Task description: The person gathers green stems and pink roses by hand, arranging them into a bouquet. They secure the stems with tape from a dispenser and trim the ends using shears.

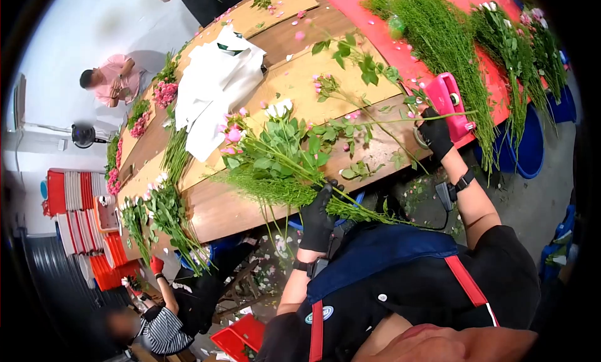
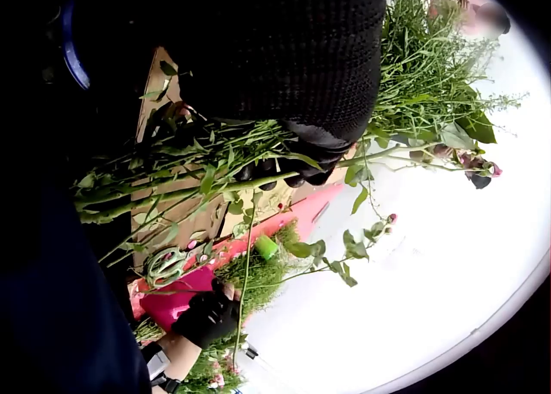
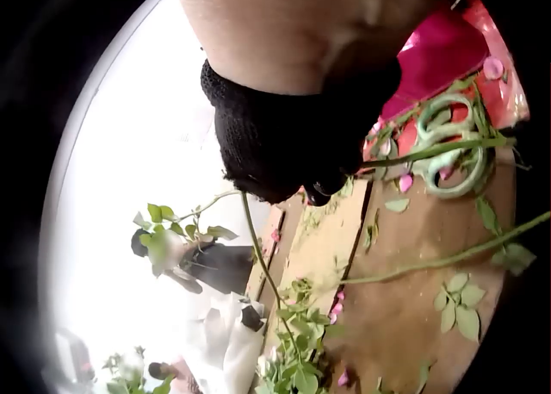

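Note:
My left hand (image 1: 318,218), in a black glove, grips a bunch of flowers (image 1: 275,146) by its stems. The bunch has pink and white roses, broad leaves and feathery greenery, with stem ends pointing toward my apron. In the left wrist view the gloved fingers (image 2: 297,174) curl around these stems. My right hand (image 1: 436,134), also black-gloved, holds a leafy rose stem (image 3: 430,155) that sticks out on both sides of the fist. Scissors with pale green handles (image 3: 452,144) lie on the table close beside the right hand. Next to it stands a pink tape dispenser (image 1: 446,99).
On the wooden table (image 1: 219,202) lie cardboard sheets (image 1: 294,89), a white sheet of wrapping (image 1: 216,80) and loose leaves. Heaped greenery (image 1: 432,36) covers the red surface at right. Blue buckets (image 1: 532,143) stand below the edge. Other people are around the table.

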